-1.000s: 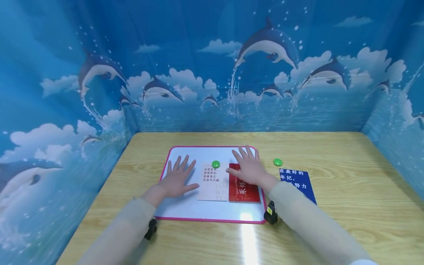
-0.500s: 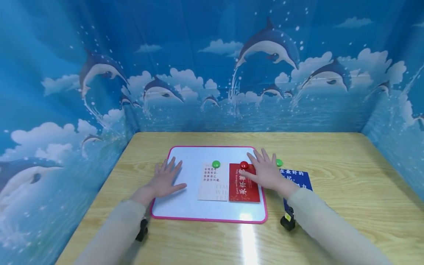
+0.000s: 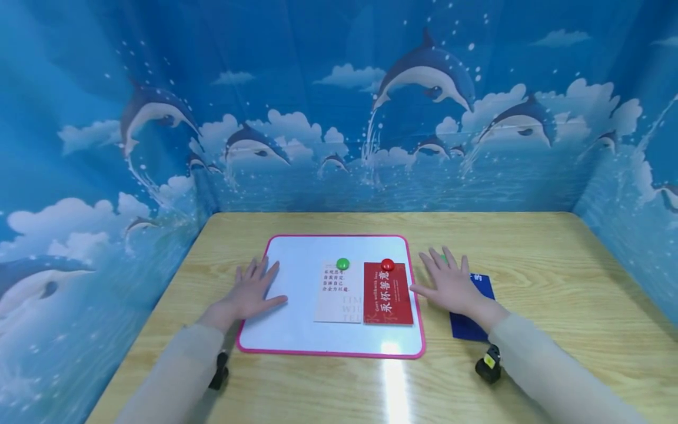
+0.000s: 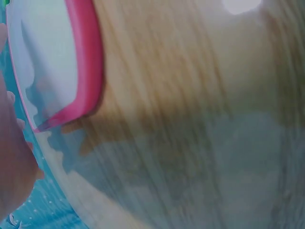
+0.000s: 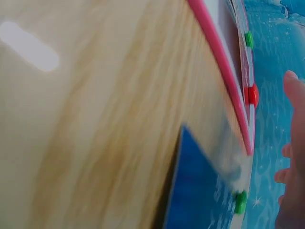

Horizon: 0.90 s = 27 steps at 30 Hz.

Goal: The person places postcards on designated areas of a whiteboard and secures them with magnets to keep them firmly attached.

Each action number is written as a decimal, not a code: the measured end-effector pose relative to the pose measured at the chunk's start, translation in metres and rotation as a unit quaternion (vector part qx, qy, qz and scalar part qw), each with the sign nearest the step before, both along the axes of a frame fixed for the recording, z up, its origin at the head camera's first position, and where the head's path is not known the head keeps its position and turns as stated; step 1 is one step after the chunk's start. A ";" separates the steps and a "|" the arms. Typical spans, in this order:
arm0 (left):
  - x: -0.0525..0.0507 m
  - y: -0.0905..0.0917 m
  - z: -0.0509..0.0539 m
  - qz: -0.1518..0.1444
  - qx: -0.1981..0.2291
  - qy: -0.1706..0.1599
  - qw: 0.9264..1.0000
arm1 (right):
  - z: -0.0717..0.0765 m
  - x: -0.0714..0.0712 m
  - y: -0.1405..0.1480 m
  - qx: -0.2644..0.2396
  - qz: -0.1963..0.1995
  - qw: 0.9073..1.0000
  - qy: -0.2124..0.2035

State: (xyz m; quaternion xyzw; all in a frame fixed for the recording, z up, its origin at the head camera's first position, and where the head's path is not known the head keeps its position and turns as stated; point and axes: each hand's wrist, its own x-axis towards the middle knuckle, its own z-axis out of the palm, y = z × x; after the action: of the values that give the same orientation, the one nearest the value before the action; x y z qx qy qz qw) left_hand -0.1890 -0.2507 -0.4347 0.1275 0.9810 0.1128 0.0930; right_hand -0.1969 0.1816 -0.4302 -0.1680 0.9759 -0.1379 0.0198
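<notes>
- Curtain (image 3: 296, 76) of blue cloth, printed with dolphins, white clouds and water, rising at 12 o'clock and wrapping round towards 9 and 3.
- Worktop (image 3: 551, 282) of pale wood grain, with a white streak of glare at 5 o'clock from the whiteboard (image 3: 296, 294), a white rectangular panel with rounded corners and a pink rim, lying flat.
- Left hand (image 3: 248, 297), bare below a pale sleeve, at the whiteboard's 9 o'clock and partly over its rim: fingers spread, grasping nothing, thumb pointing towards 3.
- Right hand (image 3: 452, 288), likewise bare and pale-sleeved, just off the whiteboard's 3 o'clock edge: released, fingers spread towards 11 and 12, thumb towards 9.
- Off-white rectangular paper card (image 3: 339, 303) with dark characters, near the whiteboard's centre.
- Red rectangular paper card (image 3: 392, 300) with white characters, just beside it at 3 o'clock, on the whiteboard.
- Dark blue rectangular card (image 3: 465, 331) with white characters, on the worktop at the whiteboard's 3 o'clock, partly hidden by the right hand.
- Green domed disc (image 3: 342, 264), glossy, at 12 o'clock on the off-white card.
- Red domed disc (image 3: 388, 264), glossy, at 12 o'clock on the red card.
- Second green disc (image 5: 240, 202), near the blue card's 11 o'clock, mostly hidden behind the right hand's fingers in the head view.
</notes>
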 end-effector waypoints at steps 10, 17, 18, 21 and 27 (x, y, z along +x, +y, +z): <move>0.001 -0.005 -0.001 0.010 -0.007 -0.013 1.000 | -0.006 0.010 0.041 -0.006 -0.022 1.000 -0.014; 0.001 -0.009 -0.005 0.010 -0.017 -0.012 1.000 | -0.009 0.016 0.074 0.023 -0.035 0.999 -0.020; 0.001 -0.010 -0.005 0.011 -0.017 -0.012 1.000 | -0.009 0.016 0.078 0.025 -0.036 0.999 -0.022; 0.000 -0.010 -0.006 0.010 -0.018 -0.011 1.000 | -0.008 0.015 0.090 0.031 -0.038 0.998 -0.028; 0.000 -0.011 -0.006 0.005 -0.025 -0.011 1.000 | -0.007 0.009 0.103 0.044 -0.042 0.997 -0.047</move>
State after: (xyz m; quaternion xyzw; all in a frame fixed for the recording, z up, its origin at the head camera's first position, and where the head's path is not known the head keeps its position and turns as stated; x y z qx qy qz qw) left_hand -0.1895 -0.2613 -0.4404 0.1185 0.9832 0.0897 0.1062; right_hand -0.1878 0.2850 -0.4373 -0.1193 0.9852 -0.1028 0.0676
